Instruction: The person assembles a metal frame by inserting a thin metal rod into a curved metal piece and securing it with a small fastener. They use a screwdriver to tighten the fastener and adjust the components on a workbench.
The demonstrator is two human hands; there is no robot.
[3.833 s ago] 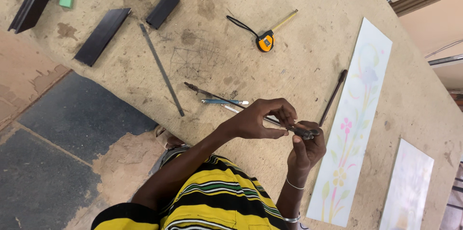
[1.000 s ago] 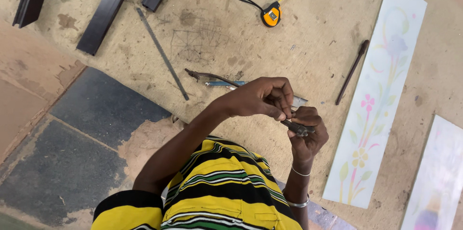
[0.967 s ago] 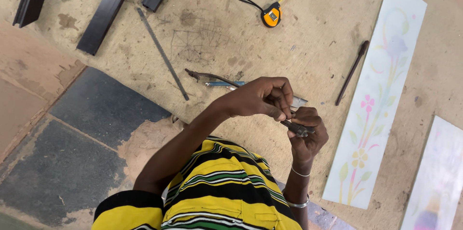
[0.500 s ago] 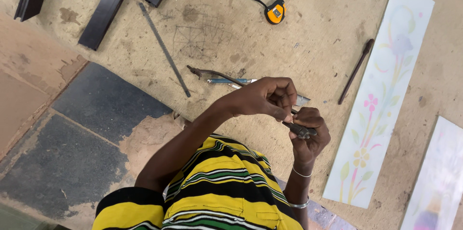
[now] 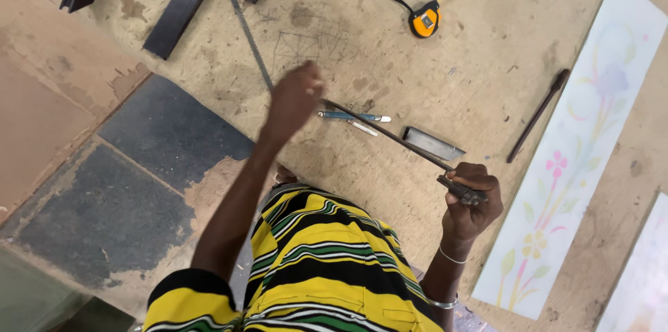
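Far to the left of the left hand point(image 5: 296, 99), three dark strips point(image 5: 179, 5) lie flat at the far edge of the desk point(image 5: 487, 67). They are spread side by side rather than stacked, so each can be taken singly. A steel rule point(image 5: 252, 43) lies slantwise just beyond this hand, its near end passing under the knuckles.

The left hand is raised off the desk and blurred. Its fingers look loosely curled, but I cannot tell whether they are closed on anything. It hangs beside the far tip of the rod point(image 5: 396, 140), probably because that is the end that needs steadying or working.

Just right of that hand, a blue pen point(image 5: 351, 116) lies flat under the rod, within easy reach. Further right, a small grey metal wedge point(image 5: 431, 143) lies just beyond the rod. Well beyond both hands, an orange tape point(image 5: 424, 20) sits with some blade pulled out and its strap trailing left, out of the working space.

The rod runs aslant from the left hand down to the right hand point(image 5: 473, 196). The right hand is clamped round its dark, thicker near end, thumb on top, and holds it clear of the desk and close to the body, a grip that seems meant to stop it turning.

Right of this hand, a dark stick point(image 5: 537, 115) lies loose. Beyond it, a flowered panel point(image 5: 584, 137) lies flat with its printed face up.
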